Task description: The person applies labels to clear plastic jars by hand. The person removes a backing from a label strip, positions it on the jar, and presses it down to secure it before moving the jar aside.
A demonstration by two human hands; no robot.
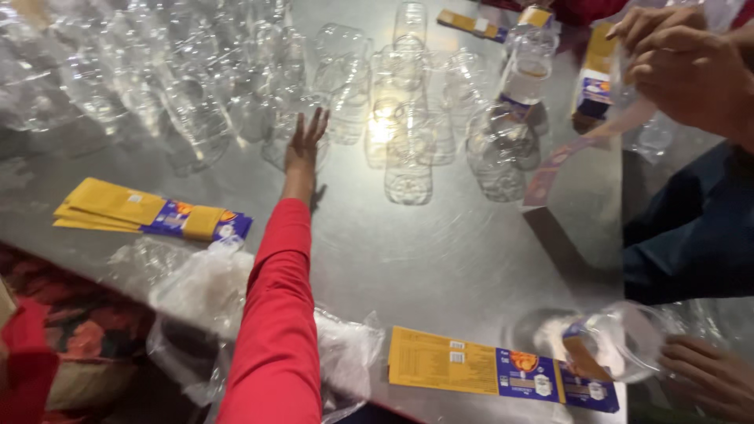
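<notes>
Left hand (305,141) has its grip open, fingers spread, reaching far across the tabletop (440,251); clear jars (345,94) stand right at its fingertips, just beyond. Right hand (711,377) grips a labelled jar (620,341) lying sideways near the body.

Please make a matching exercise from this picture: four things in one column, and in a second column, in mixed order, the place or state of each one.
Things
1. left hand
2. right hand
3. stack of yellow and blue labels
4. single flat label

Places or states
A. lies at the near edge of the metal table, beside the jar
B. holds a clear plastic jar on its side
C. stretched out, fingers spread, at the crowd of empty clear jars
D. lies left of the red sleeve, above crumpled plastic bags

Pairs: 1-C, 2-B, 3-D, 4-A
</notes>
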